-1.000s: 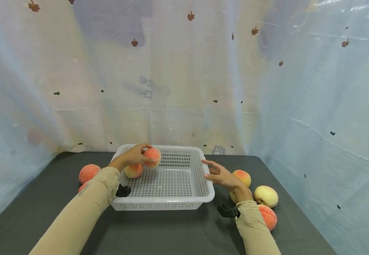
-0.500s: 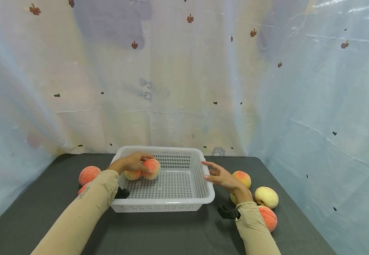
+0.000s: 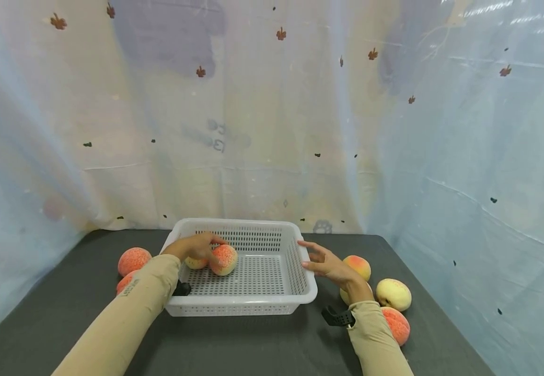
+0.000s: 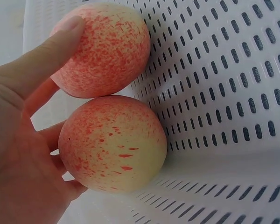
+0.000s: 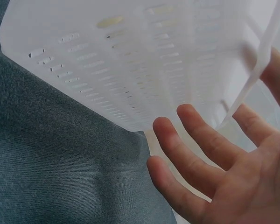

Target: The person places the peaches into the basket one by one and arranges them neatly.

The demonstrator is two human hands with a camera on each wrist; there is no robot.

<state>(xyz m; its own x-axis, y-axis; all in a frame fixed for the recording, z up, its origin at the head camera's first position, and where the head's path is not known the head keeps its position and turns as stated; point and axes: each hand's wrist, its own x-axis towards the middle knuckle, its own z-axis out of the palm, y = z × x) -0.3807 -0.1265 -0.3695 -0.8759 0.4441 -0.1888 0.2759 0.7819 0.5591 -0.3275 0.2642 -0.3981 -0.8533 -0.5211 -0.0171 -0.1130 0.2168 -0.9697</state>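
A white perforated basket [image 3: 241, 309] stands on the dark table. Inside it, at the left, my left hand [image 3: 199, 247] holds two red-speckled peaches against the basket floor. One peach [image 3: 225, 259] shows fully and the other peach [image 3: 195, 263] is half hidden under the hand. In the left wrist view the thumb [image 4: 46, 56] lies on the upper peach [image 4: 107, 49] and the fingers curl under the lower peach [image 4: 114, 144], beside the basket wall [image 4: 224, 93]. My right hand [image 3: 321, 259] is spread, fingers straight, close to the basket's right rim and holding nothing.
Two peaches [image 3: 134, 260] [image 3: 126, 282] lie left of the basket. Several more lie to its right, among them a pale one [image 3: 394, 294] and a red one [image 3: 397, 325] by my right sleeve. Patterned sheets hang closely around the table [image 3: 253, 344].
My left hand has lowered the two peaches from above the basket's left rim down to its floor. The right hand has barely moved.
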